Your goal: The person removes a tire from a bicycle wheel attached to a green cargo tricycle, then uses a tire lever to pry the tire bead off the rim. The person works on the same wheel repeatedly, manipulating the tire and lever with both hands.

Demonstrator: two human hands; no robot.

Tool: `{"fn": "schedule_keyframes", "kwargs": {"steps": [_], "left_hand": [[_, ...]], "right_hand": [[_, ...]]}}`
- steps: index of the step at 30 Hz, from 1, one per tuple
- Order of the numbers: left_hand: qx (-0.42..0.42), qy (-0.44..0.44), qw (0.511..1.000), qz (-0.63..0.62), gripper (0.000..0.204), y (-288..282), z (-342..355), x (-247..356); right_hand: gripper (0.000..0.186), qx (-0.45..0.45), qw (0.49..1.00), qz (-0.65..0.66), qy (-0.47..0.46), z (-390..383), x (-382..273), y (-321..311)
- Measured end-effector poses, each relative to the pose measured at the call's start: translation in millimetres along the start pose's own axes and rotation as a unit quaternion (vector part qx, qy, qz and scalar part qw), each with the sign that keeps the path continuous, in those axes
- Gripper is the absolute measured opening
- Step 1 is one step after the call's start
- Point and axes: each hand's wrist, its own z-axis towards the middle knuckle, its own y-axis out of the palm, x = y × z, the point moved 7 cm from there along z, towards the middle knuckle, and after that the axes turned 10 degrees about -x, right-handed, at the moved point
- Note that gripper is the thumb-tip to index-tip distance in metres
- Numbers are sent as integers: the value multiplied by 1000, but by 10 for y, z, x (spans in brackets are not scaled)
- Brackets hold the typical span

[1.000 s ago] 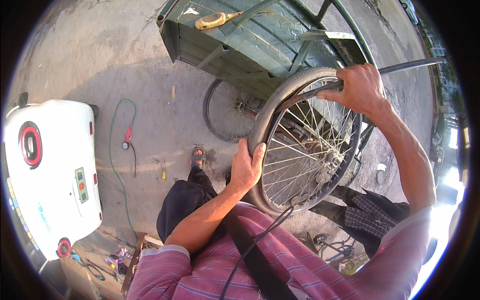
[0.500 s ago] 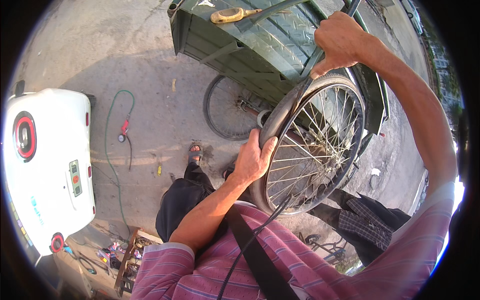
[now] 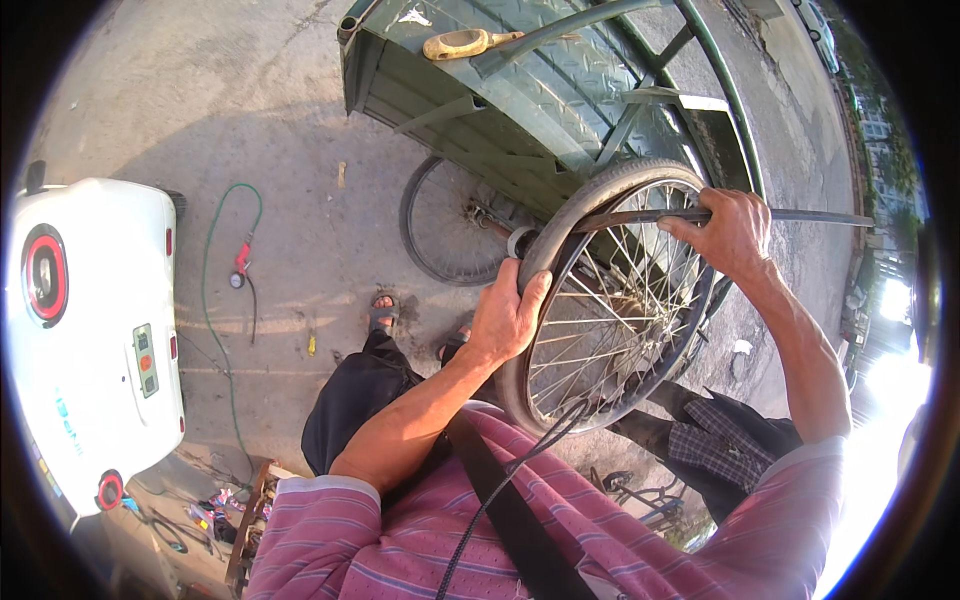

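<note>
A spoked bicycle-type wheel [image 3: 655, 290] with a dark tyre [image 3: 516, 375] is held upright before me at the cart's edge. My left hand [image 3: 508, 318] is closed on the tyre's left side, thumb toward the rim. In my right hand [image 3: 733, 228] is a long flat dark tyre lever [image 3: 640, 217], lying across the upper spokes. Its left end sits at the gap between tyre and rim, and its other end sticks out right beyond my fist. The tyre's upper left part stands away from the rim.
The green metal cart [image 3: 540, 80] carries a wooden-handled tool [image 3: 470, 43]. Beneath it is a second wheel [image 3: 440, 225]. A green hose [image 3: 208, 270] with a red gauge handle [image 3: 241, 262] lies left, near a white vehicle [image 3: 100, 350]. A person in dark trousers [image 3: 735, 440] is at the right.
My right hand has swung the tyre lever down and right, from pointing up over the cart to lying across the wheel. My left hand stays on the tyre.
</note>
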Motion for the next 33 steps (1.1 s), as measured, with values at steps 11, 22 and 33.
{"fn": "schedule_keyframes", "kwargs": {"steps": [11, 22, 33], "left_hand": [[-10, -8, 999, 31, 66, -56, 77, -27], [-32, 47, 998, 21, 54, -50, 198, 57], [-27, 25, 999, -24, 52, -100, 195, 80]], "right_hand": [[85, -61, 973, -177, -135, 740, -269, -333], [91, -245, 913, -200, -259, 1023, -1061, 89], [85, -212, 928, -183, -244, 888, -1089, -34]]}}
